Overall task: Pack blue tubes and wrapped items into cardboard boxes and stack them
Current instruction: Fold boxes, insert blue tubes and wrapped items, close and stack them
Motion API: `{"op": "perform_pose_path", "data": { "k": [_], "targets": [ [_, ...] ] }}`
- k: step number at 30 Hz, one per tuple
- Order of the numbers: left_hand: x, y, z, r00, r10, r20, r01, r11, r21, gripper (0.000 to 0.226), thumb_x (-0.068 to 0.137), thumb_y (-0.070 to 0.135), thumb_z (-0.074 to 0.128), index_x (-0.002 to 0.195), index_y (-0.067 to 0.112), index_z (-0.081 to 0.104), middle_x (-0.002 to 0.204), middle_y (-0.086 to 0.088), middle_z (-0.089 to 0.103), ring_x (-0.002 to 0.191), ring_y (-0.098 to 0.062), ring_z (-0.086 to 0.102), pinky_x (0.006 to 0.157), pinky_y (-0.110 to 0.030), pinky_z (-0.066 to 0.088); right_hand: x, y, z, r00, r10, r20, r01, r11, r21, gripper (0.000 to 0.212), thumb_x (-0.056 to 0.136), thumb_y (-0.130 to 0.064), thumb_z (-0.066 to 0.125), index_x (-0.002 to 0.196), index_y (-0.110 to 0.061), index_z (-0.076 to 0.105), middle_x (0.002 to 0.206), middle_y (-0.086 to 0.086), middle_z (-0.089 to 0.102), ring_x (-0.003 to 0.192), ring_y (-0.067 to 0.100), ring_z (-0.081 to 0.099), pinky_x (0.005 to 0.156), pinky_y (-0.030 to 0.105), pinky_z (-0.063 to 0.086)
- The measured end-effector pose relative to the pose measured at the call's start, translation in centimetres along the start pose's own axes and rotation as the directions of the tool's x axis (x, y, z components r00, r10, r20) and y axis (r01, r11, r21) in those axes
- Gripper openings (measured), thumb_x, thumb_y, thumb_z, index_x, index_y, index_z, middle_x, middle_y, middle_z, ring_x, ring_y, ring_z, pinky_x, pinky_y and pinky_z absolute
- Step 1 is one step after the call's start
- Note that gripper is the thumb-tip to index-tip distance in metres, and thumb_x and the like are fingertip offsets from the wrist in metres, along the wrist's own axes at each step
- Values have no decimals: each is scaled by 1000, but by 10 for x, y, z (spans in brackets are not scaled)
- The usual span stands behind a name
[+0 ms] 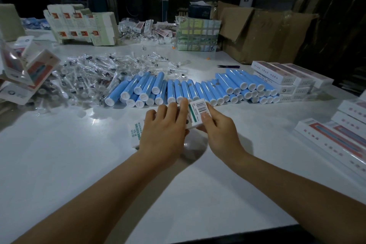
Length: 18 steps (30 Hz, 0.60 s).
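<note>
Item held: one small white carton [195,114], barcode label on its upturned end, green lettering along its side, resting low over the white desk [79,154] near the centre. Left hand [164,130] lies over the carton's length, fingers curled across its top in a grasping grip. Right hand [215,127] pinches the barcode end, thumb on the label face. Just beyond the hands: a row of blue tubes [190,90] with white caps, laid side by side and partly heaped, caps facing the person. Behind and left of the tubes: a loose pile of clear-wrapped items [89,73]. Right of the tubes: stacked white boxes [287,81] with reddish printed tops. Further stacks of packed boxes [336,134] at the desk's right edge. Far left: tilted cartons [29,71] in a heap. At the back: flat unfolded carton blanks [81,24] standing on edge, and a large brown cardboard box [263,31] with open flaps.
</note>
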<state>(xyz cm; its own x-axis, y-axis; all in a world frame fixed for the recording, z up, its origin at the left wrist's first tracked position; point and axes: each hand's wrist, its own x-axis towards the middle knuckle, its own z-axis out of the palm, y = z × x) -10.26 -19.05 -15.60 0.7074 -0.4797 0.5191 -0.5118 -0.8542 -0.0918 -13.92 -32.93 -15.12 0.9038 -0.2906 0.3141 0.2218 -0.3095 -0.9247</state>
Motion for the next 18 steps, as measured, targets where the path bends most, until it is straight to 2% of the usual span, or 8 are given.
{"op": "perform_pose_path", "data": {
  "k": [5, 9, 13, 18],
  "targets": [
    [0, -1, -2, 1000, -26, 2, 26, 999, -35, 75, 95, 47, 42, 151, 16, 3, 144, -7, 32, 124, -25, 35, 99, -38, 30, 5, -2, -1, 998, 45, 55, -48, 997, 63, 45, 100, -19, 45, 144, -18, 40, 114, -2, 61, 102, 12, 63, 80, 22, 55],
    [0, 2, 1, 1000, -12, 26, 13, 1000, -16, 76, 95, 48, 42, 151, 17, 1, 143, -6, 33, 124, -26, 34, 100, -38, 30, 7, -1, 0, 994, 79, 81, -88, 990, 111, 50, 99, -18, 47, 147, -23, 33, 122, 2, 58, 101, 8, 62, 74, 17, 54],
    [1, 3, 0, 1000, -16, 27, 15, 1000, 6, 77, 95, 47, 44, 151, 17, 1, 142, -6, 34, 123, -26, 35, 100, -39, 30, 7, 1, -1, 992, 77, 99, -91, 986, 137, 51, 98, -14, 48, 147, -22, 33, 110, -10, 61, 93, -2, 64, 71, 15, 53],
    [2, 1, -2, 1000, 3, 23, -2, 1000, -17, 75, 96, 47, 41, 151, 17, 0, 144, -6, 31, 125, -25, 33, 99, -38, 30, 10, -1, -4, 984, 123, 131, -157, 941, 300, 42, 100, -23, 44, 141, -18, 43, 105, -1, 65, 88, 3, 68, 70, 20, 55]
  ]
}}
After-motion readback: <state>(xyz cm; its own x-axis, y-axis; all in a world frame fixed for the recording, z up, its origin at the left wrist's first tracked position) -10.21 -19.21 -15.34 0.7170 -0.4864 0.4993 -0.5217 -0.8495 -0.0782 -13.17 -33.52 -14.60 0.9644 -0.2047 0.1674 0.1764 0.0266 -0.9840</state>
